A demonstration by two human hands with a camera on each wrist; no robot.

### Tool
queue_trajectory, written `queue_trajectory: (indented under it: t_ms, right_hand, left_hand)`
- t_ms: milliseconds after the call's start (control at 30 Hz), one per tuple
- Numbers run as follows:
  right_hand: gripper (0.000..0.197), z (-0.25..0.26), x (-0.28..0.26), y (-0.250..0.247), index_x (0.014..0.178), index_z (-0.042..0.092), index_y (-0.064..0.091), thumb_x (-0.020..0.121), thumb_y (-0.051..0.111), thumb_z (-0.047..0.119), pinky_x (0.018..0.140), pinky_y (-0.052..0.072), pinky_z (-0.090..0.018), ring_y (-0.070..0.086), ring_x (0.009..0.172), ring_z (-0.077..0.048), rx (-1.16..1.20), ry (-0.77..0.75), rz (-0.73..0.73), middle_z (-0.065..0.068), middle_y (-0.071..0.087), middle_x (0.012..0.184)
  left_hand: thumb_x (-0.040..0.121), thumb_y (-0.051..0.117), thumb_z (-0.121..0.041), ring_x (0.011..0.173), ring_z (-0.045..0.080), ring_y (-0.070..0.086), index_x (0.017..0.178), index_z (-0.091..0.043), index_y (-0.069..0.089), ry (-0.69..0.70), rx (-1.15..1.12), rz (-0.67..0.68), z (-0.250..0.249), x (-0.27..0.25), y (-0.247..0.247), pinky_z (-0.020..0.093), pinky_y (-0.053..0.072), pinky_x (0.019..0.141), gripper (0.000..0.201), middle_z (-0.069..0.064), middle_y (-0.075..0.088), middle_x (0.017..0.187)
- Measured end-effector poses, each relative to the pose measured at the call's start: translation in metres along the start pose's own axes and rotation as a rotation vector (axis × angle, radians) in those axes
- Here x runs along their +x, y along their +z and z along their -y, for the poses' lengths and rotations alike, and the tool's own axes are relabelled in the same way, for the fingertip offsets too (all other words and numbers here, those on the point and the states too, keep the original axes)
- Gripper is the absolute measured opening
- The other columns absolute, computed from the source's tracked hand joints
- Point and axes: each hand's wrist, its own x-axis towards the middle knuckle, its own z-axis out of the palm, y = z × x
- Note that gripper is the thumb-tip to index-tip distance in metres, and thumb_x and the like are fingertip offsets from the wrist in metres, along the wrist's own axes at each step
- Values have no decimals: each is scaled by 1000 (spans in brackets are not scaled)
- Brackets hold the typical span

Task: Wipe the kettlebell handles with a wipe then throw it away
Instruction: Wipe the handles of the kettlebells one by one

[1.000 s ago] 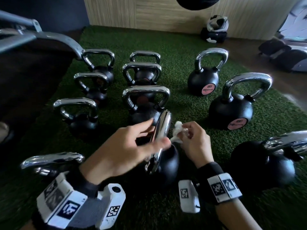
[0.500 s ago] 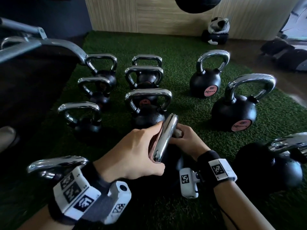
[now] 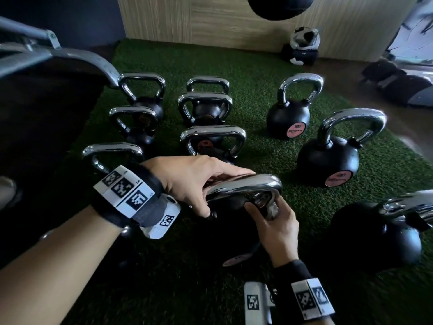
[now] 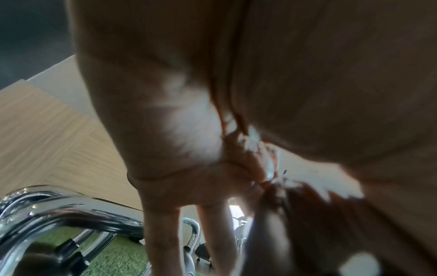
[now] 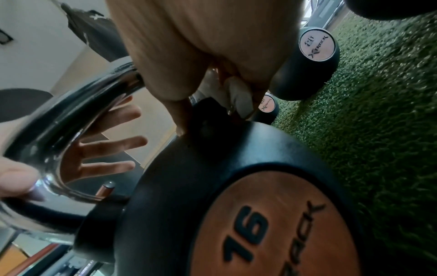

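Two hands are on the nearest kettlebell [image 3: 234, 245], a black one with a "16" disc, which sits low in the middle of our head view on the green turf [image 3: 269, 66]. Our left hand [image 3: 194, 181] comes in from 9 o'clock and lies over the chrome handle [image 3: 246, 186], fingers stretched along its far side and thumb pressed against the near side, so the bar sits between them; the right wrist view shows those fingers spread and fairly straight behind the bar. Our right hand [image 3: 276, 226] reaches up from 5 o'clock and closes round the handle's right leg, with the white wipe [image 3: 271, 211] bunched between the fingers and the metal. In the right wrist view the wipe [image 5: 238, 99] shows as a crumpled white wad pinched at the fingertips just above the black ball. The left wrist view is mostly blurred palm, so we cannot tell more of the grip from it. Beyond, from 10 to 12 o'clock, smaller kettlebells [image 3: 206, 113] stand in rows, two larger ones [image 3: 328, 158] stand toward 2 o'clock, and another [image 3: 375, 233] lies at 3 o'clock. A wooden wall [image 3: 210, 17] closes the far side at 12 o'clock.
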Motion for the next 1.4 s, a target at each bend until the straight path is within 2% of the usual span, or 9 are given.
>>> queue_trajectory:
  t_ms: [67,167,333,467,667,900,1133,1267,1400]
  right_hand:
    - [29,4,0,-2,96,27,72,76,89,41,71,50,-26,68,79,-1,-24,5,18,11,75,84]
    - [29,6,5,-11,95,29,71,75,89,41,70,49,-23,67,77,-2,-90,67,97,11,75,84]
    - [17,9,18,-47,88,20,75,79,87,14,56,47,-22,57,61,-9,-27,208,294,9,68,66]
    - [26,20,21,-72,99,24,79,77,88,12,71,55,-31,66,76,-10,-66,267,297,-5,80,92]
    - [47,36,6,-132,114,16,75,68,75,9,82,51,-42,65,86,-28,185,348,316,-21,76,108]
    - [37,11,6,-259,104,33,80,79,71,8,84,60,-36,73,96,-12,-156,34,71,5,71,112]
    - [30,-16,55,-317,100,22,81,87,75,-4,91,60,-40,73,107,-13,-33,-104,43,6,78,109]
    - [27,-22,76,-332,101,25,81,86,80,3,90,58,-38,72,108,-9,-164,-258,-43,14,76,112]
    - [31,-31,92,-345,105,29,81,82,82,8,83,60,-40,71,108,-13,-166,-271,-103,13,70,119]
  left_hand:
    - [70,80,-2,71,-3,67,156,-51,31,-8,26,-56,-1,-3,4,18,56,70,111,-15,71,120]
    - [73,78,-5,63,-10,59,157,-45,33,-21,92,-143,-8,-7,11,6,42,61,103,-20,65,82]
    - [77,82,-23,108,-13,62,148,-49,47,29,43,-378,-3,-17,15,10,49,94,84,-23,64,132]
    - [87,77,-25,117,-9,57,138,-39,63,158,-10,-651,-17,-13,23,0,36,99,55,-25,65,130]
    - [89,71,-15,95,-16,59,121,-33,74,390,-156,-839,-84,35,42,8,48,87,36,-20,73,109]
    - [87,77,-12,106,-10,66,124,-45,68,194,-577,-708,-133,125,126,18,56,91,50,-28,72,111]
    - [85,81,-27,126,-12,54,135,-48,56,-46,-655,-531,-124,187,207,15,52,97,60,-34,58,133]
    - [79,86,-38,121,-21,50,127,-52,57,-84,-696,-579,-145,227,219,15,44,107,58,-34,61,123]
    - [67,93,-49,107,-18,58,107,-39,71,-123,-618,-705,-167,260,221,1,41,92,47,-30,70,107]
